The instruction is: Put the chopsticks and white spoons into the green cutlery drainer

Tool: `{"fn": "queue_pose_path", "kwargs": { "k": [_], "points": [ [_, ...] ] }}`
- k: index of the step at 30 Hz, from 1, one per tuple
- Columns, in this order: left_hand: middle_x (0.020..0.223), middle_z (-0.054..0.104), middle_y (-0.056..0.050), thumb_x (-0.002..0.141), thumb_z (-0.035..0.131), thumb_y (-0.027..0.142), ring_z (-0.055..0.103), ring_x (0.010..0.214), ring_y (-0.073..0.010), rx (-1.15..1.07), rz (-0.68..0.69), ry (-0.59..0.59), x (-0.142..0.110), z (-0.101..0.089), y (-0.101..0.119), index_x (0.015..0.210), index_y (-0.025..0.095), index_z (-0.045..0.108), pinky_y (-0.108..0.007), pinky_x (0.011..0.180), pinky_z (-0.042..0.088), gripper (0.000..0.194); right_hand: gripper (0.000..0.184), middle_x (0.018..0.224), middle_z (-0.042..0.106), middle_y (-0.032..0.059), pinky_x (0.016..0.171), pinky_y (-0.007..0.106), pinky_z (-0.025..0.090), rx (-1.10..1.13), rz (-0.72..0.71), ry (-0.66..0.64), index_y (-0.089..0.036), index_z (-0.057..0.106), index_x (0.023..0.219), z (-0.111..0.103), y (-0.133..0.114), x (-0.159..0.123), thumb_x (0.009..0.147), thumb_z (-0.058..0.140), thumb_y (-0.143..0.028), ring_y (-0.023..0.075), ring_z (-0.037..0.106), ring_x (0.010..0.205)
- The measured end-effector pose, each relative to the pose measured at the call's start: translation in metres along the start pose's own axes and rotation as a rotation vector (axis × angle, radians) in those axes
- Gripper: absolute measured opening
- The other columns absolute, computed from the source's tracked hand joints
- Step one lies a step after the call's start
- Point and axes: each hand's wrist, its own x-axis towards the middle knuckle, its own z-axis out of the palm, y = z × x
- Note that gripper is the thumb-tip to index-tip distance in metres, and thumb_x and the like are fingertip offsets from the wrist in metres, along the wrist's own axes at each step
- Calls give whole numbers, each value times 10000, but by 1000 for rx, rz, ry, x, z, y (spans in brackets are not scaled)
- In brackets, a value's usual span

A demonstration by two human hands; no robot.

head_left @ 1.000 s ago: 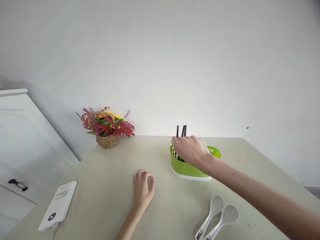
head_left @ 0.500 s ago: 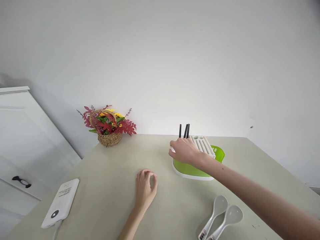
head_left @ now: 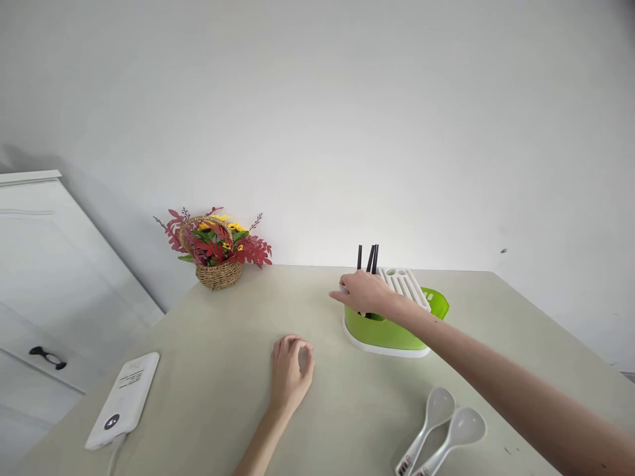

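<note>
Where the right hand (head_left: pixel 364 291) reaches over the left end of the green holder (head_left: pixel 387 338), right of the frame's centre, its thumb points left, parted from the bent forefinger; whether the fingers pinch anything cannot be told. Black chopsticks (head_left: pixel 360 258) stand just behind the knuckles, and a white slotted rack (head_left: pixel 404 285) sits beyond the wrist. In this inspector's judgement, good handling calls for slow, vertical finger movement, clear of the chopsticks, without leaning on the rim, since the holder looks light. The left hand (head_left: pixel 290 370), lower centre, rests on the table (head_left: pixel 218 377), fingers curled loosely toward the thumb around nothing; it could better steady the holder. Pale spoons (head_left: pixel 466 426) lie side by side, lower right; the forearm should clear them.
</note>
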Motion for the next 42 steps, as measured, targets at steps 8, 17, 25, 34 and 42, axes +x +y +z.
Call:
{"fn": "queue_pose_path", "kwargs": {
  "k": [8, 17, 25, 34, 42],
  "points": [
    [1038, 660, -73, 941, 540, 230, 584, 1069, -286, -19, -1, -5, 1, 0, -2, 938, 243, 652, -492, 969, 459, 112, 444, 808, 787, 8, 664, 269, 484, 204, -62, 62, -190, 578, 1349, -11, 13, -38, 1077, 374, -475, 172, 739, 685],
    [1006, 698, -68, 948, 536, 284, 624, 1033, -282, -55, 8, 8, 4, -4, -1, 926, 249, 663, -472, 937, 498, 134, 322, 755, 728, -16, 587, 268, 393, 177, -341, 3, -271, 693, 967, 3, 47, -140, 1074, 395, -330, 168, 660, 640],
    [1005, 719, -62, 961, 531, 318, 638, 1034, -283, -73, -3, -11, 6, -8, 1, 936, 258, 673, -467, 935, 518, 156, 372, 734, 709, 6, 623, 315, 375, -15, -148, -54, -266, 609, 766, 66, 121, -187, 1054, 375, -304, 211, 673, 642],
    [999, 727, -76, 951, 532, 329, 633, 1037, -289, -94, -24, -28, 8, -9, 1, 931, 250, 678, -488, 941, 523, 167, 323, 935, 780, 49, 740, 396, 513, 336, 299, -129, -284, 643, 1135, 113, 170, -208, 979, 477, -512, 250, 745, 749],
    [993, 731, -74, 959, 535, 336, 641, 1024, -287, -95, -7, -22, 8, -10, -1, 937, 247, 679, -480, 924, 526, 171, 335, 801, 751, 30, 472, 229, 458, 730, 304, -316, -224, 592, 925, 138, 163, -201, 972, 492, -541, 175, 725, 647]
  ]
}}
